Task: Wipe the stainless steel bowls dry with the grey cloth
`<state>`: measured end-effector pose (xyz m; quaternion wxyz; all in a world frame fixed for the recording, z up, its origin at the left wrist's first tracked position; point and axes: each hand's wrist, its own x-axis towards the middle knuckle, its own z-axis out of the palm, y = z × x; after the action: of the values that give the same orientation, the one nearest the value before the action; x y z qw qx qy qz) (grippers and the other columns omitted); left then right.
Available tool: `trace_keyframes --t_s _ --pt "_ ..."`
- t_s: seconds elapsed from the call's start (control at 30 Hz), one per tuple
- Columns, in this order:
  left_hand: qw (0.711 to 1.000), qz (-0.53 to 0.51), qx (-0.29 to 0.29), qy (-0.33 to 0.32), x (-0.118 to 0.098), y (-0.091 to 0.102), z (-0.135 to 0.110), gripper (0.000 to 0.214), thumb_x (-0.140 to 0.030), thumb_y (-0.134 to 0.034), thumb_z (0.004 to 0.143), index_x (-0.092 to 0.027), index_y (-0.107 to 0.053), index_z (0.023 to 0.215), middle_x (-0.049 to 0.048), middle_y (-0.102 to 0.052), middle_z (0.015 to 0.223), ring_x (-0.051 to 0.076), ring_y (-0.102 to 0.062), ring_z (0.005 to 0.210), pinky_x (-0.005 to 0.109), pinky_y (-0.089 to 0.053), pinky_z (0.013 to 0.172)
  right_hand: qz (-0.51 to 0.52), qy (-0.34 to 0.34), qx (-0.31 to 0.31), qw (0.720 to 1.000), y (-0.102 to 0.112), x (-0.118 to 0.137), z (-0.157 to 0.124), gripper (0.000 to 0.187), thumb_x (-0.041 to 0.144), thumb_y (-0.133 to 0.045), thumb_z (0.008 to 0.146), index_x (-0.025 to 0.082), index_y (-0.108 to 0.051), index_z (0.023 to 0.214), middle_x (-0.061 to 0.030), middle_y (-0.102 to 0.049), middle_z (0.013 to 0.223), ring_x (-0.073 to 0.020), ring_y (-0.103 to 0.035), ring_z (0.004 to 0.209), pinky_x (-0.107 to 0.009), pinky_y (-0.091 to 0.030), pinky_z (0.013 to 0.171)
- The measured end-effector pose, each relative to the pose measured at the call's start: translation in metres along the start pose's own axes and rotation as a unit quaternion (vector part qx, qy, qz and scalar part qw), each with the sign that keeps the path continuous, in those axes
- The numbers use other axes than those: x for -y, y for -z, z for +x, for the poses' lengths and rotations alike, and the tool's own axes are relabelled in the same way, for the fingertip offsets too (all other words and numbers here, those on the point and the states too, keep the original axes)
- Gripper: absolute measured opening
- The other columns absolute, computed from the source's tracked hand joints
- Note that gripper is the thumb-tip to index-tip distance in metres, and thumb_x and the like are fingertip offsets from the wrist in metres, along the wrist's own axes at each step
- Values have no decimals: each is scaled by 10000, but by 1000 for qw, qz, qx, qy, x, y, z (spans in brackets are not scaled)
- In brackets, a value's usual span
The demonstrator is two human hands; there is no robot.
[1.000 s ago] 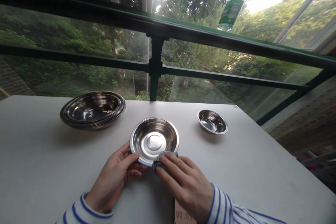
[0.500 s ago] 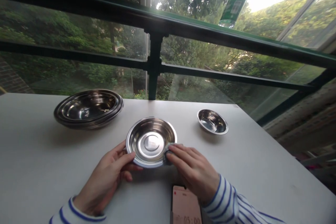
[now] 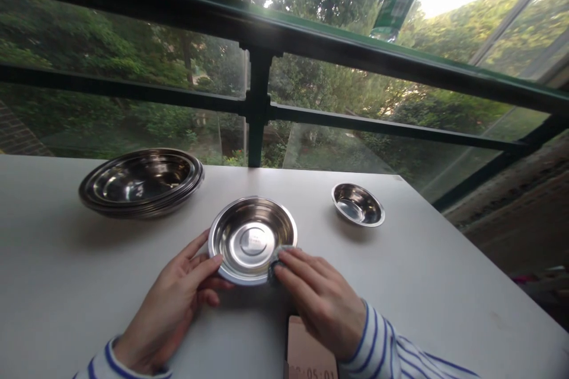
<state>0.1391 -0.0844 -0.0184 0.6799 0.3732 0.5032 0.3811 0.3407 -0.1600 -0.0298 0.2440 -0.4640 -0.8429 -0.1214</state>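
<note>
A shiny stainless steel bowl [image 3: 253, 241] is tilted a little towards me above the white table. My left hand [image 3: 178, 290] grips its left rim, thumb on the inside edge and fingers underneath. Against the bowl's lower right rim, my right hand [image 3: 317, 296] is closed on a small dark grey scrubbing pad [image 3: 274, 266], mostly covered by the fingers. Below that hand lies a phone [image 3: 310, 349] with a pinkish screen showing timer digits; the wrist hides part of it.
At the back left stands a stack of steel bowls [image 3: 142, 183]. A smaller steel bowl [image 3: 358, 204] sits at the right on the white table [image 3: 427, 284]. Behind the table runs a dark green railing [image 3: 333, 41], with a green-labelled plastic bottle [image 3: 395, 3] on it.
My right hand with the pad has slid slightly left along the bowl's lower rim. The left hand keeps its hold, and the whole view has shifted a little.
</note>
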Motion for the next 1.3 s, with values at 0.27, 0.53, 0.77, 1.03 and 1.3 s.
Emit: trace_keyframes --t_s 0.27,0.53,0.77,1.03,1.3 --pt "1000 13 2 -3 -1 0 -3 671 -126 -656 651 -251 -420 1266 25 -660 731 145 -617 506 157 -395 331 1 -2 16 1000 1 -3 -1 315 95 -384 859 61 -531 1135 -163 -562 1189 -247 -477 1149 -367 -485 841" --pt "1000 19 2 -13 0 1 -3 749 -166 -684 622 -239 -383 1303 -11 -621 636 135 -586 478 154 -371 316 19 8 28 999 1 0 -1 309 118 -393 867 85 -529 1143 -133 -558 1205 -233 -491 1133 -355 -484 845" --pt "1000 21 5 -16 1 0 -4 744 -166 -674 619 -191 -386 1305 -18 -605 585 132 -573 467 159 -387 327 35 35 25 998 2 1 0 286 123 -409 862 101 -552 1110 -122 -587 1169 -226 -528 1091 -330 -511 804" --pt "1000 14 -14 -21 -1 -2 -4 702 -166 -655 628 -168 -416 1288 -39 -566 532 120 -553 447 165 -418 347 33 20 21 999 2 0 -3 305 107 -408 848 91 -544 1120 -137 -579 1176 -232 -498 1131 -341 -503 846" --pt "999 22 -25 -22 -2 0 -3 688 -152 -646 637 -158 -419 1287 -39 -557 542 116 -544 444 160 -400 330 38 -4 19 999 3 -9 -3 336 73 -384 833 65 -528 1136 -160 -557 1196 -239 -463 1168 -371 -488 874"
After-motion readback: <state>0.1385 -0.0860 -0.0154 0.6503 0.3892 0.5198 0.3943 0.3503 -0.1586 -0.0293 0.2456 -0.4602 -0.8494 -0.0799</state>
